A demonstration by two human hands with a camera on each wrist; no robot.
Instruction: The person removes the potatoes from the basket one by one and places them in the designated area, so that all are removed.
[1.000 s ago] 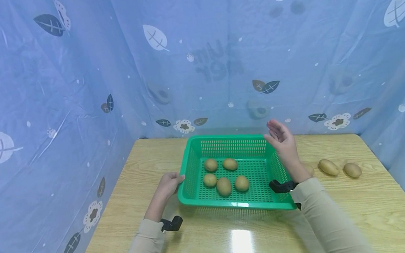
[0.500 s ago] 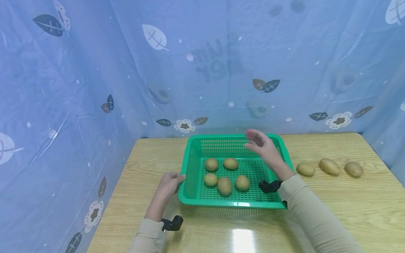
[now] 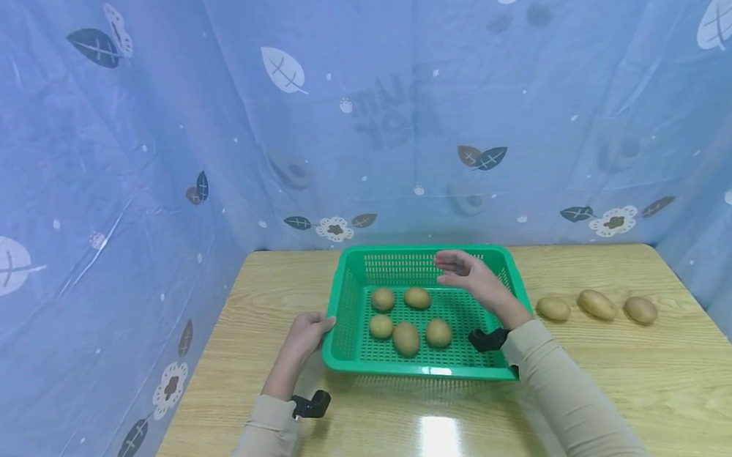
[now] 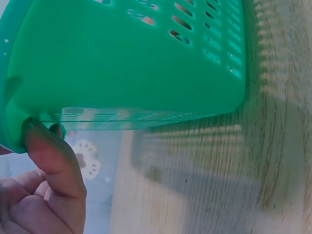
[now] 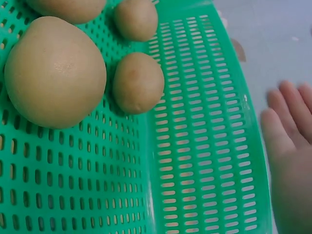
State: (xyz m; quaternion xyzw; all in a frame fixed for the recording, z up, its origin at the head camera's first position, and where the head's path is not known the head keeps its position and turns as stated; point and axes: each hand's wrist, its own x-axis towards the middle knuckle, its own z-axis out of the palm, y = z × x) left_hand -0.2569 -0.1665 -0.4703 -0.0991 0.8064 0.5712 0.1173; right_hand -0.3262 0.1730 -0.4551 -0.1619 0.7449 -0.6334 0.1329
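A green plastic basket (image 3: 393, 369) with slotted walls stands on the wooden table, holding several potatoes (image 3: 406, 338) toward its left and middle. My left hand (image 3: 302, 337) grips the basket's left rim, and the left wrist view shows its fingers (image 4: 53, 161) curled at the rim's corner. Over the right part of the basket hovers my right hand (image 3: 473, 281), fingers extended and nothing in it. In the right wrist view that hand (image 5: 295, 146) appears beyond the basket's far wall, apart from the potatoes (image 5: 56, 73).
Three more potatoes (image 3: 597, 304) lie in a row on the table (image 3: 671, 375) to the right of the basket. A blue patterned curtain (image 3: 387, 109) hangs behind the table and along both sides.
My right hand has moved left from the basket's right end to above its inside, then dipped slightly. The left hand keeps its hold on the rim, and the potatoes stay put.
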